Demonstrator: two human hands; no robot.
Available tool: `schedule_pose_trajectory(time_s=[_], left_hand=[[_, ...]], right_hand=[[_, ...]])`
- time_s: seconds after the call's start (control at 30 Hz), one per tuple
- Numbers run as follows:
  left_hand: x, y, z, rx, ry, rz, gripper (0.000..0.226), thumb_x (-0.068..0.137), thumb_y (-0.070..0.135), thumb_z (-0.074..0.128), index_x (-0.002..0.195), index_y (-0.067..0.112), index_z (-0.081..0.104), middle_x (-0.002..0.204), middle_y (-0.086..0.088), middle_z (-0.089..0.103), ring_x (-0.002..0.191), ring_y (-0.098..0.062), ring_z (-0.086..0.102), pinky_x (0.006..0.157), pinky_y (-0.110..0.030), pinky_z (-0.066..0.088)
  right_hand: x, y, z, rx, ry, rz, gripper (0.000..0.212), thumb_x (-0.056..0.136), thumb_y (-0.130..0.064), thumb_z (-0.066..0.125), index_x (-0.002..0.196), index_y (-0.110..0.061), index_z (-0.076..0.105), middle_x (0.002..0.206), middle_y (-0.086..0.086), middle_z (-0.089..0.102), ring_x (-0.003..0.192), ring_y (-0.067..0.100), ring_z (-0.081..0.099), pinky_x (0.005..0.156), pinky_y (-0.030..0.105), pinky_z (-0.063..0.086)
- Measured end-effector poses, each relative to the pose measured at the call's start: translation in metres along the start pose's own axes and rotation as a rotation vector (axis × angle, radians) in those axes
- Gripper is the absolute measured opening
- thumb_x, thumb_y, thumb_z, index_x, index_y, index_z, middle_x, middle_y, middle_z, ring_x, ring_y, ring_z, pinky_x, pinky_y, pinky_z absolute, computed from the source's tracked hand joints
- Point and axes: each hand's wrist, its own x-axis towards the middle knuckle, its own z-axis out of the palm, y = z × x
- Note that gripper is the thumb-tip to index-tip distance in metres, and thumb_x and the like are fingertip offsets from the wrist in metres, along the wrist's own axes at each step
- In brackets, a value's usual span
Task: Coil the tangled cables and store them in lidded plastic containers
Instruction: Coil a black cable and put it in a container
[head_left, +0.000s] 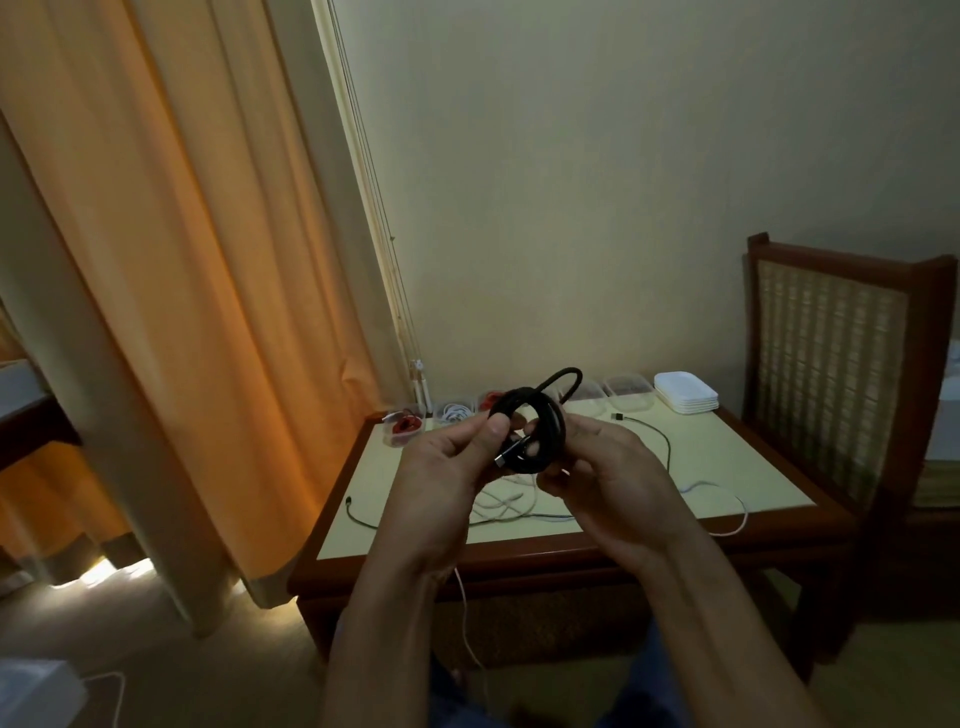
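Black coiled cable (535, 427) pinched between left hand (447, 467), right hand (608, 467), above table (727, 452)

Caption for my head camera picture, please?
Left hand and right hand hold a coiled black cable near a cream-topped table.

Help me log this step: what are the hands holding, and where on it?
A coiled black cable: the left hand pinches the coil's left side, the right hand grips its lower right.

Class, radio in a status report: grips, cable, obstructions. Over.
Left grip and right grip holding coiled black cable above table. Tail loop sticking up. Loose white cables on cream tabletop beneath.
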Motion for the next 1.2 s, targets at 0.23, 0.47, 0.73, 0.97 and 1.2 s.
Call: schedule_pose_trajectory(time_s=[0.23, 0.47, 0.73, 0.97, 1.2], left_hand=[[0.001, -0.003, 0.003, 0.106, 0.076, 0.077, 0.036, 0.091, 0.038, 0.061, 0.109, 0.013, 0.078, 0.099, 0.002, 0.076, 0.097, -0.021, 0.067, 0.088, -0.044, 0.054], [0.005, -0.007, 0.000, 0.093, 0.123, 0.044, 0.021, 0.099, 0.026, 0.061, 0.107, 0.020, 0.080, 0.100, -0.003, 0.076, 0.086, -0.025, 0.058, 0.076, -0.039, 0.047], [0.003, -0.004, 0.000, 0.161, 0.116, 0.018, 0.015, 0.099, 0.020, 0.065, 0.105, 0.019, 0.078, 0.098, -0.001, 0.078, 0.098, -0.025, 0.070, 0.079, -0.037, 0.055], [0.005, -0.006, -0.001, 0.069, 0.271, -0.025, 0.014, 0.099, 0.021, 0.066, 0.100, 0.017, 0.080, 0.091, 0.002, 0.078, 0.085, -0.011, 0.071, 0.070, -0.029, 0.055], [0.013, -0.004, 0.003, 0.127, 0.388, 0.007, 0.020, 0.101, 0.023, 0.062, 0.113, 0.015, 0.076, 0.106, 0.000, 0.077, 0.099, -0.013, 0.071, 0.072, -0.027, 0.055]], right_hand=[[-0.008, -0.004, 0.008, 0.155, -0.219, 0.048, 0.039, 0.104, -0.042, 0.042, 0.114, -0.023, 0.075, 0.107, -0.002, 0.070, 0.097, 0.012, 0.058, 0.074, 0.031, 0.037], [-0.010, -0.003, 0.020, -0.384, 0.096, -0.094, 0.012, 0.099, -0.018, 0.063, 0.103, -0.023, 0.073, 0.074, -0.005, 0.070, 0.064, 0.010, 0.061, 0.064, 0.032, 0.052], [-0.011, -0.007, 0.011, -0.899, 0.301, -0.243, 0.022, 0.104, -0.021, 0.054, 0.109, -0.027, 0.074, 0.066, -0.006, 0.069, 0.047, 0.005, 0.062, 0.049, 0.011, 0.044], [-0.010, -0.015, -0.011, -0.609, 0.271, -0.243, 0.024, 0.103, -0.020, 0.056, 0.091, -0.025, 0.076, 0.061, 0.003, 0.063, 0.053, 0.016, 0.060, 0.054, 0.030, 0.046], [-0.008, -0.018, -0.013, -0.392, 0.300, -0.293, 0.023, 0.101, -0.015, 0.059, 0.089, -0.021, 0.078, 0.058, 0.004, 0.058, 0.059, 0.023, 0.059, 0.068, 0.043, 0.052]])
